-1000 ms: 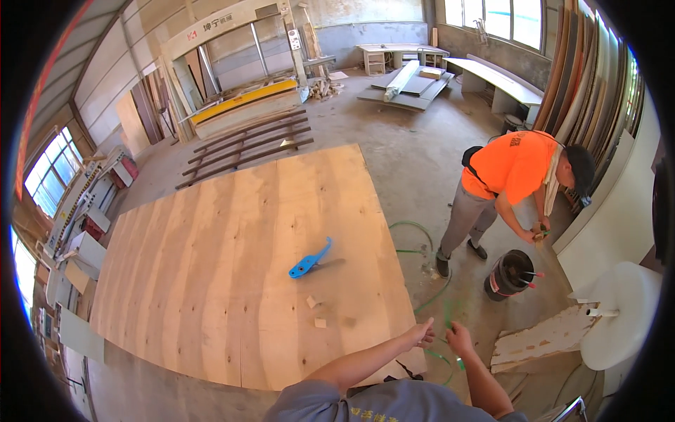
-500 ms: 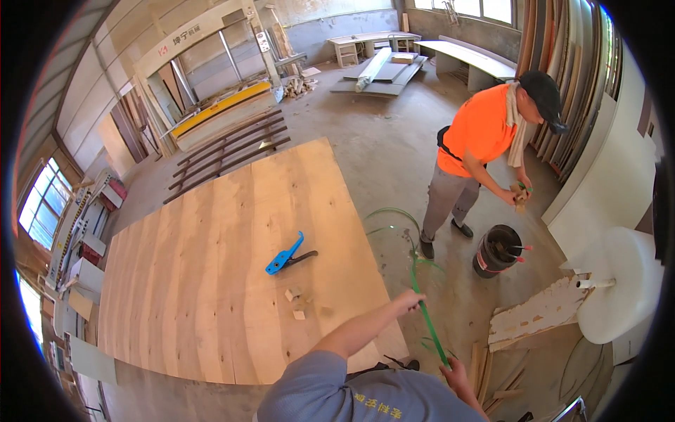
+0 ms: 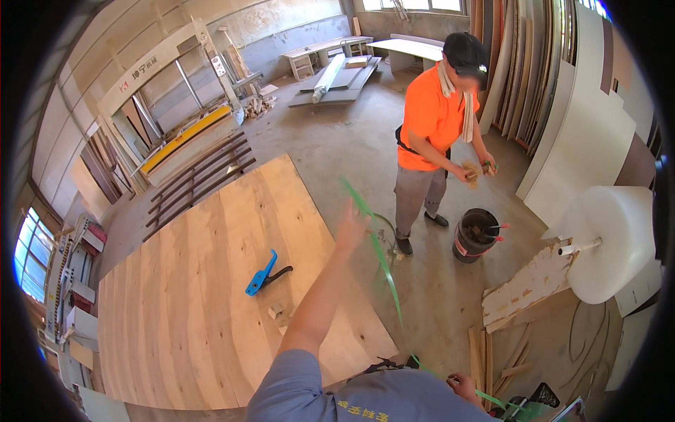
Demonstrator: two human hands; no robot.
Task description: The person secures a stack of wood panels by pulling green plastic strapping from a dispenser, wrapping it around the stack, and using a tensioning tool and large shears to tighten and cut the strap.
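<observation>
A long green strap [image 3: 391,285] runs in a curve along the right edge of the plywood panel [image 3: 197,302]. My left hand [image 3: 353,225], smeared by motion, reaches out over the panel's far right edge and is closed on the strap near its raised end. Low on the right, partly hidden by my torso, my right hand [image 3: 463,385] has its fingers curled around the strap, which trails past it to the lower right. On the panel lie a blue strapping tensioner [image 3: 261,274] with a black lever and a few small wood blocks [image 3: 275,311], partly covered by my left forearm.
Beyond the panel's right side stands a co-worker in an orange shirt [image 3: 432,116], holding small brown pieces. Nearby are a black bucket [image 3: 472,239], a large white roll [image 3: 612,246] and a broken board [image 3: 527,288]. Dark metal bars [image 3: 200,179] lie behind the panel.
My left hand has moved forward and left, lifting the strap, while my right hand stays low. The view has shifted. The co-worker's hands have moved apart.
</observation>
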